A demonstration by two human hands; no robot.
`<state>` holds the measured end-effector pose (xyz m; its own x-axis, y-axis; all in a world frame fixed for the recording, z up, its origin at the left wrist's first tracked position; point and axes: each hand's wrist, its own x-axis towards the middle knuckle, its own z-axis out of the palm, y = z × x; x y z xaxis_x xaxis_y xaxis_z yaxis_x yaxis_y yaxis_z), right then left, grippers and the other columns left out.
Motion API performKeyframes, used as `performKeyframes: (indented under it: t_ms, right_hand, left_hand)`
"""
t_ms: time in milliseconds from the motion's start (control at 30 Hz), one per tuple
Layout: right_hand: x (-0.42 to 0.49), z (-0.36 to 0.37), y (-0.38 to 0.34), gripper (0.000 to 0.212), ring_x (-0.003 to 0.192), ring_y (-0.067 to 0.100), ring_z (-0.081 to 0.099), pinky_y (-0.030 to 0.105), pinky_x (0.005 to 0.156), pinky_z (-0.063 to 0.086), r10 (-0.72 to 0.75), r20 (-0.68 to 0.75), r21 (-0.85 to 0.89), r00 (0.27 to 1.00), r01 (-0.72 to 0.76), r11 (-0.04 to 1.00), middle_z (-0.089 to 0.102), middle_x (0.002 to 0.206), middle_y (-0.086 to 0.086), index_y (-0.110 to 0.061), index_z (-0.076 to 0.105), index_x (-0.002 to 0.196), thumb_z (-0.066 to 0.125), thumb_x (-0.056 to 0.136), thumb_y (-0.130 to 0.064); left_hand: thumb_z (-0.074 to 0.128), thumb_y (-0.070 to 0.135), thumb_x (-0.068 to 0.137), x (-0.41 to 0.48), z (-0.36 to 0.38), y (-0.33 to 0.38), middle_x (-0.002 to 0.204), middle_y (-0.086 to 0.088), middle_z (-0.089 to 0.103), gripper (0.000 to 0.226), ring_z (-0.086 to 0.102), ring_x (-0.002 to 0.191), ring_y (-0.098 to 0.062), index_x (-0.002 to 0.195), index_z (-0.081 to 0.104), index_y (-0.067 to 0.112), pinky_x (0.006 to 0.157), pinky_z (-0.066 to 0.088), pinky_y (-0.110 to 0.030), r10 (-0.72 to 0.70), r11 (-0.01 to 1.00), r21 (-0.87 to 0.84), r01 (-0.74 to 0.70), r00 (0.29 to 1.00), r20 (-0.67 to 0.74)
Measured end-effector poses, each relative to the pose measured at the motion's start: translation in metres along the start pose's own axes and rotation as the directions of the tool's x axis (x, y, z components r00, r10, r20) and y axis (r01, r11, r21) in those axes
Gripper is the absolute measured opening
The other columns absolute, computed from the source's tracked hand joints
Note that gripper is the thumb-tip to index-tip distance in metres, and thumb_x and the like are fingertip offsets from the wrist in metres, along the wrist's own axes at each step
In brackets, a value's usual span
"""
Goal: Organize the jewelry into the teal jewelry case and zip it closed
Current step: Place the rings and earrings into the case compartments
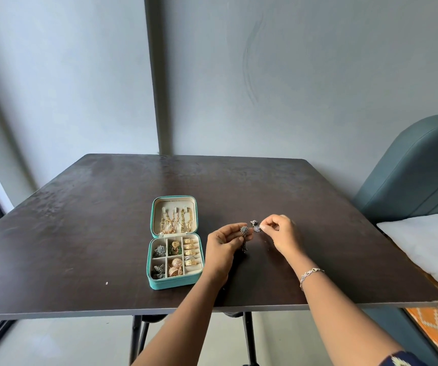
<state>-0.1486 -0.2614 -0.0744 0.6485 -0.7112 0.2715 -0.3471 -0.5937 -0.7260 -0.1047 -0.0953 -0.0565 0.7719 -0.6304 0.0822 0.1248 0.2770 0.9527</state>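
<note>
The teal jewelry case [157, 284] lies open on the dark table [80, 233], left of my hands. Gold chains hang in its raised lid [174, 221]. Its lower compartments hold gold rings, gold earrings and silver pieces. My left hand [223, 244] holds a silver earring [244, 230] between thumb and fingers, its dangling part hanging below. My right hand [278, 232] pinches a second silver earring [255, 226] just to the right of the first. Both hands hover just above the table, right of the case.
A small pale speck [106, 283] lies on the table left of the case. A teal upholstered bed with a white mattress [429, 241] stands close to the table's right edge. A grey wall rises behind the table.
</note>
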Motion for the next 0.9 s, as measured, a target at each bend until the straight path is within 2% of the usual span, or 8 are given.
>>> performKeyframes:
  t_ms: [100,167,300,467,567,667,767,900]
  right_hand:
    - [-0.001,-0.003,0.001,0.03,0.073,0.019,0.054,0.037,0.073,0.045,-0.023,-0.005,0.114,1.0,0.023,0.993,0.062,0.08,0.006,-0.032,0.057,0.059,0.066,0.077,-0.01]
    - [-0.002,-0.005,0.001,0.031,0.068,0.014,0.05,0.034,0.072,0.044,-0.055,0.004,0.137,0.998,0.054,0.989,0.057,0.077,0.001,-0.032,0.058,0.062,0.068,0.076,-0.006]
    - [0.0,0.0,-0.001,0.023,0.063,0.006,0.044,0.033,0.069,0.045,-0.085,0.031,0.027,0.996,0.084,0.996,0.049,0.071,-0.011,-0.037,0.062,0.07,0.073,0.073,-0.017]
    - [0.003,0.0,-0.006,0.031,0.071,0.018,0.052,0.038,0.07,0.047,-0.051,0.049,-0.018,0.998,0.052,0.999,0.053,0.07,-0.005,-0.036,0.055,0.056,0.069,0.074,-0.016]
    - [0.003,-0.003,-0.009,0.03,0.073,0.02,0.054,0.038,0.073,0.047,-0.005,0.044,0.114,0.999,0.0,0.993,0.061,0.074,0.004,-0.029,0.056,0.058,0.065,0.079,-0.008]
    - [-0.005,-0.016,-0.022,0.019,0.071,0.011,0.051,0.028,0.069,0.041,0.057,0.078,0.264,0.995,-0.076,0.962,0.059,0.073,-0.003,-0.019,0.059,0.07,0.059,0.085,-0.008]
    - [-0.013,-0.024,-0.034,0.02,0.07,0.004,0.049,0.02,0.063,0.039,0.086,0.163,0.376,0.983,-0.142,0.916,0.056,0.074,-0.007,-0.021,0.058,0.072,0.055,0.089,-0.011]
    - [-0.024,-0.027,-0.047,0.02,0.074,0.004,0.05,0.02,0.064,0.039,0.101,0.261,0.475,0.96,-0.218,0.852,0.056,0.076,-0.006,-0.02,0.059,0.073,0.054,0.09,-0.011]
  left_hand:
    - [0.048,-0.013,0.086,-0.001,0.001,0.0,0.09,-0.004,0.074,0.033,0.069,0.091,-0.021,0.095,0.067,0.012,0.08,0.054,-0.024,0.001,1.0,0.009,-0.001,1.0,-0.011]
    - [0.048,-0.013,0.086,-0.002,0.001,-0.001,0.091,-0.006,0.073,0.033,0.069,0.091,-0.021,0.095,0.067,0.012,0.08,0.054,-0.025,0.008,1.0,0.012,-0.008,1.0,-0.014]
    - [0.047,-0.014,0.085,-0.003,0.001,-0.001,0.089,-0.005,0.073,0.035,0.07,0.09,-0.021,0.092,0.067,0.014,0.082,0.054,-0.027,0.021,0.999,0.036,-0.02,1.0,-0.015]
    - [0.049,-0.014,0.084,-0.005,0.003,0.002,0.086,-0.004,0.073,0.037,0.07,0.086,-0.017,0.086,0.068,0.018,0.083,0.054,-0.028,0.023,0.995,0.102,-0.024,1.0,0.011]
    - [0.056,-0.01,0.083,-0.006,0.003,0.002,0.085,-0.003,0.074,0.03,0.07,0.087,-0.019,0.086,0.068,0.017,0.082,0.054,-0.03,0.024,0.997,0.071,-0.023,1.0,-0.001]
    - [0.061,-0.005,0.082,-0.007,0.002,0.002,0.082,0.0,0.074,0.021,0.069,0.085,-0.019,0.088,0.068,0.015,0.079,0.053,-0.03,0.034,0.999,0.028,-0.034,0.999,-0.014]
    - [0.067,0.001,0.08,-0.007,0.002,0.0,0.084,-0.004,0.074,0.014,0.069,0.086,-0.024,0.087,0.069,0.013,0.082,0.053,-0.035,0.061,0.998,0.033,-0.06,0.998,-0.022]
    - [0.066,0.0,0.08,-0.006,0.001,0.0,0.075,-0.009,0.072,0.012,0.068,0.074,-0.024,0.08,0.07,0.011,0.079,0.053,-0.039,0.097,0.995,0.033,-0.095,0.994,-0.046]
